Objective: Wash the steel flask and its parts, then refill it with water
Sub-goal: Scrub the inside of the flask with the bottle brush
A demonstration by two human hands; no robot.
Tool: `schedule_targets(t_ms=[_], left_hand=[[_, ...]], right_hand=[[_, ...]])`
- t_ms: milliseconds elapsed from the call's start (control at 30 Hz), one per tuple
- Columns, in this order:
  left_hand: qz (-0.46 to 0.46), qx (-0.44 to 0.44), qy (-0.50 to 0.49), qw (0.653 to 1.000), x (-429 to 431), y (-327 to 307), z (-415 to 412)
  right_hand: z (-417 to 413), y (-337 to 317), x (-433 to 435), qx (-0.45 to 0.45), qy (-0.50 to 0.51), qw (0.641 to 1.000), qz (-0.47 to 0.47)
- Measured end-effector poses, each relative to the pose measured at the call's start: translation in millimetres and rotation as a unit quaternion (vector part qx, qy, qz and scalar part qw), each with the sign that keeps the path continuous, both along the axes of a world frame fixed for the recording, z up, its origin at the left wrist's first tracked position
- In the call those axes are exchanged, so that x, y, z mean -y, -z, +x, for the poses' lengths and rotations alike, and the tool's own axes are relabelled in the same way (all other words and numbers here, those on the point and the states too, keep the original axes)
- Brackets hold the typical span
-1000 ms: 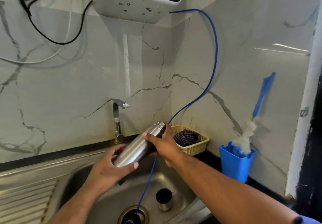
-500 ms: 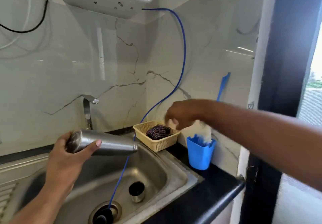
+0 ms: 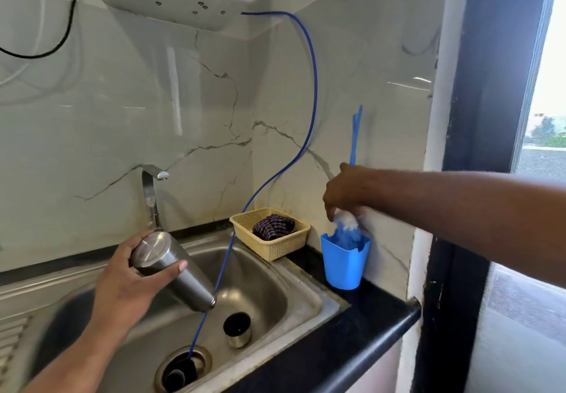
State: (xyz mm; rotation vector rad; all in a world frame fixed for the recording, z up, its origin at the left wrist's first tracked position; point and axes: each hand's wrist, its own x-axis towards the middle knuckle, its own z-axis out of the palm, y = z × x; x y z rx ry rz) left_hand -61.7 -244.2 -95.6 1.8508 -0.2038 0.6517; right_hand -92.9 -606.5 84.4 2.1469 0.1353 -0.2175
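Brush-fetch step: my left hand (image 3: 122,282) grips the flask (image 3: 180,279), mouth-down over the sink (image 3: 269,288) at 10 o'clock, my right hand (image 3: 346,193) pinches the bottle brush (image 3: 355,135) in the cup (image 3: 344,264) at 2 o'clock; next, I must lift it clear

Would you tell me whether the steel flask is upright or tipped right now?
Tipped: the left hand holds the flask over the sink, base up, open mouth angled down.

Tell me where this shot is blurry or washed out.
Head view: the window is blown out white; streaks of glare sit on the marble wall; the sink edge near the left hand is smeared by motion blur; the steel flask looks sharp; the bottle brush bristles under the right hand look soft.
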Motion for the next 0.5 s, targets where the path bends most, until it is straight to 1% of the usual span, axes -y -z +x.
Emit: schedule_targets(t_ms=[200,500], left_hand=[[0.008,-0.001,-0.007,1.000,-5.8,3.6,6.0],[0.012,-0.029,0.012,0.999,-5.4,5.9,5.8]], right_hand=[[-1.8,-32.3,-2.8,0.026,-0.003,0.999,-0.022],[6.7,17.5,-2.8,-0.009,-0.017,1.000,0.012]])
